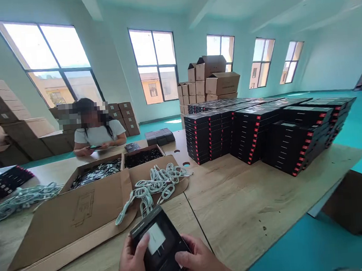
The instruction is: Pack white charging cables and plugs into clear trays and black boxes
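Note:
A flat black product box (159,244) with a clear window sits in both my hands at the bottom centre, above the wooden table (241,205). My left hand (132,264) grips its left side, thumb on top. My right hand (200,262) grips its right side, thumb pressed on the front. Just beyond the box lies a pile of coiled white cables (153,187) on a cardboard flap (78,217).
An open cardboard carton (109,169) holds more cables and dark parts. A large block of stacked black boxes (267,133) fills the table's right. More cables (21,200) lie at left. A person in a white shirt (98,131) sits across the table. Brown cartons (210,84) stand behind.

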`<state>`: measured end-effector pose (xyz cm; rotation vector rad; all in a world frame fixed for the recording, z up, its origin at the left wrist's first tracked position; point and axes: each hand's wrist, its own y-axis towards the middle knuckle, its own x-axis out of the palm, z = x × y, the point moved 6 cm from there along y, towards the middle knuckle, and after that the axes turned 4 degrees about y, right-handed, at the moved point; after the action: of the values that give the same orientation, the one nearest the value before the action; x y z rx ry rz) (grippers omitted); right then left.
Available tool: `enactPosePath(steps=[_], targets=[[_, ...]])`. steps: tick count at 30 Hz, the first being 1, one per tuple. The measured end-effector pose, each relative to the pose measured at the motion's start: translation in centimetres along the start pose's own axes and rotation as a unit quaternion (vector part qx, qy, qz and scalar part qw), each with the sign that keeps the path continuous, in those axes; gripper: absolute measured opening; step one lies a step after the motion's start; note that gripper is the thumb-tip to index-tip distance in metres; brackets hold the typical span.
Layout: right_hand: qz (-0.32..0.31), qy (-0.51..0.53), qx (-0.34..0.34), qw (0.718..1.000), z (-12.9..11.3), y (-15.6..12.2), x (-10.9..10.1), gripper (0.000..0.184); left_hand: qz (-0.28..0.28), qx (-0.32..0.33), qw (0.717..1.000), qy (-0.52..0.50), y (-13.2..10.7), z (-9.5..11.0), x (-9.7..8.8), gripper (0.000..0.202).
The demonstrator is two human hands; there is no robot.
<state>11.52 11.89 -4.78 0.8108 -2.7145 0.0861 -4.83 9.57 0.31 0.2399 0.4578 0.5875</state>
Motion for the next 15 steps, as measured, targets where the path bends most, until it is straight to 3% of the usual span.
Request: enactPosePath(steps=[2, 4, 7, 9, 11, 13, 15], targets=[[0.048, -0.041, -0.041, 0.997, 0.8, 0.0, 1.4, 0.048, 0.014, -0.108, 0.994, -0.033, 0.4, -1.9, -1.3, 0.072], [0.068, -0.149, -0.087, 0.983, 1.1, -0.2, 2.9, 0.046, 0.022, -0.186, 0.981, -0.057, 0.4, -2.8, -1.9, 0.099], [0.010, -0.201, -0.094, 0.975, 0.7, -0.3, 4.7, 0.054, 0.020, -0.197, 0.979, -0.052, 0.2, -2.2, -2.3, 0.106], [-0.026, -0.103, -0.068, 0.992, -0.3, -0.1, 4.8, 0.058, 0.032, -0.129, 0.991, 0.010, 0.2, -0.9, -3.1, 0.097], [-0.036, 0.003, -0.042, 0.998, -1.8, 0.6, 4.2, 0.062, 0.036, 0.007, 0.991, 0.130, 0.1, 0.9, -3.8, 0.091], [-0.051, 0.036, -0.027, 0.998, -3.2, 1.4, 3.6, 0.060, 0.013, 0.159, 0.956, 0.246, -0.5, 2.6, -3.9, 0.083], [-0.074, 0.005, -0.029, 0.997, -4.2, 2.2, 3.2, 0.054, -0.018, 0.267, 0.911, 0.314, -1.2, 3.2, -3.7, 0.076]])
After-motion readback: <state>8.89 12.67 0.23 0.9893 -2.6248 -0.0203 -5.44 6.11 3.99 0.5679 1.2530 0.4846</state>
